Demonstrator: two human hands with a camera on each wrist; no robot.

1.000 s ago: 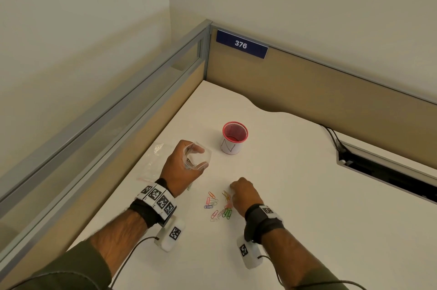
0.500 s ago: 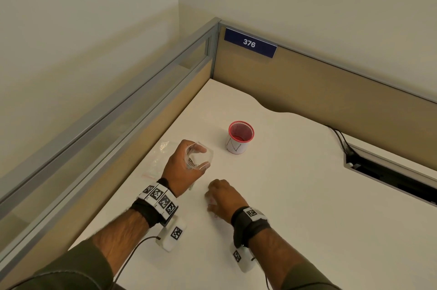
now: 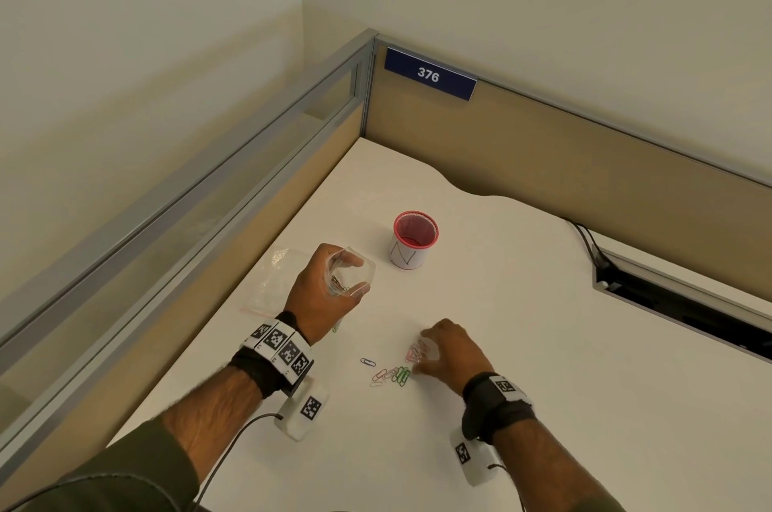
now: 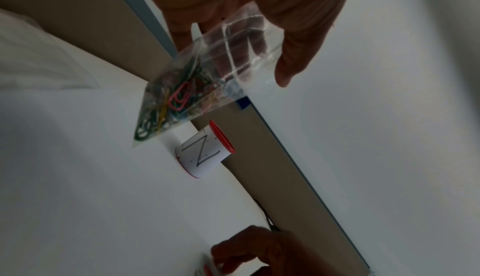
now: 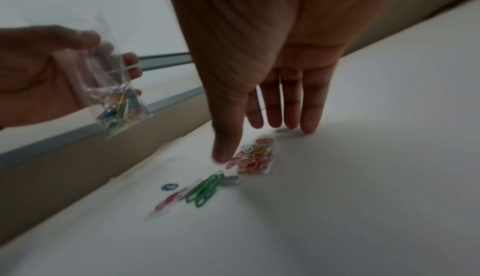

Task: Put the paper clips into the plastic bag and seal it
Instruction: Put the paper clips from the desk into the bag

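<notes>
My left hand [image 3: 353,275] holds a clear plastic bag [image 3: 369,271] above the white desk, thumb and fingers curled round its open top. Several coloured paper clips [image 4: 179,98] lie in the bag's lower corner. More loose clips [image 3: 392,373] lie on the desk in front of me, with a red and white bunch [image 5: 254,159] and green ones [image 5: 205,188] beside it. My right hand [image 3: 424,353] is over the bunch with straight fingers [image 5: 293,112] touching the desk and the thumb beside the clips. It grips nothing.
A red mesh cup [image 3: 415,240] with a white paper label stands behind the bag. A second, flat plastic bag [image 3: 275,282] lies at the left by the partition [image 3: 250,186]. A cable slot [image 3: 668,302] opens in the desk at the right.
My right hand swept left over the loose clips and has come back to the right; the clips now lie bunched closer together. The left hand has kept the bag where it was.
</notes>
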